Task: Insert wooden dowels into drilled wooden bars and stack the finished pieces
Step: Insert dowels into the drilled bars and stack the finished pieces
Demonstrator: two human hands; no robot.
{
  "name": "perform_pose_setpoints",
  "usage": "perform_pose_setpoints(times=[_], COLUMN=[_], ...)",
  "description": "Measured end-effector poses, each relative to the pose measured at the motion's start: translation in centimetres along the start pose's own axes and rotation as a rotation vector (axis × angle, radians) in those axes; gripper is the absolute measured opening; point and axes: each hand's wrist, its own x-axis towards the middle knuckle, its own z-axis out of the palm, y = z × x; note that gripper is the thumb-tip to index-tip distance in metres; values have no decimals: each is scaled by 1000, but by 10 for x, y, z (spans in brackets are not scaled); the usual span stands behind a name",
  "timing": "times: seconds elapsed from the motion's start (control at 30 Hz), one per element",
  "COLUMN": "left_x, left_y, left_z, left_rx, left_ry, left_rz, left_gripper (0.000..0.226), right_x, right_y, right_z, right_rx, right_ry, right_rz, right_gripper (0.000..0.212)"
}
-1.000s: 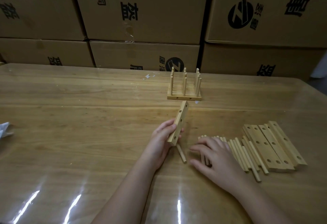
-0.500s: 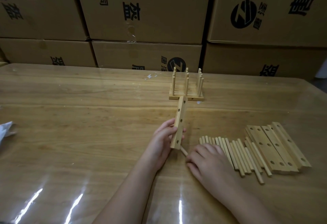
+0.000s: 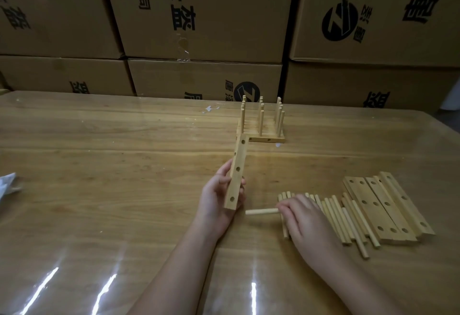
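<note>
My left hand (image 3: 217,200) grips a drilled wooden bar (image 3: 237,170), held nearly upright on its end with three holes facing right. My right hand (image 3: 302,217) pinches one wooden dowel (image 3: 261,211) that points level toward the bar's lower end, a short gap away. A row of loose dowels (image 3: 338,217) lies under and right of my right hand. Three empty drilled bars (image 3: 383,205) lie side by side further right. Finished bars (image 3: 262,138) with upright dowels stand together at the back of the table.
The wooden table (image 3: 124,190) has a glossy cover with glare near the front. Stacked cardboard boxes (image 3: 204,16) form a wall behind it. A crumpled white scrap (image 3: 8,184) lies at the left edge, and small white bits (image 3: 211,108) near the back.
My right hand has picked one dowel off the table and turned it level, pointing at the bar. My left hand has tilted the bar a little more upright.
</note>
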Motion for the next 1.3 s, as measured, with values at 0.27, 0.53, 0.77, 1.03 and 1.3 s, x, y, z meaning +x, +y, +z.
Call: perform_pose_setpoints(times=[0.27,0.53,0.77,1.03,1.3], left_x=[-9,-15,-13,-13,-10], left_y=[-5,-4,-7,-8,-11], left_z=[10,17,16,16,10], left_rx=[472,595,653,714,796], left_ry=[-67,-118,-88,-105,-142], left_rz=[9,0,22,71,95], left_gripper=[27,22,26,27,27], right_x=[2,4,3,5,4], right_y=[12,19,26,29,29], right_z=[-13,-12,-10,-10,-11], right_rx=[508,525,286,125,-24], right_ry=[380,373,335,250,299], right_rz=[345,382,275,218,135], right_gripper=[34,24,24,28,27])
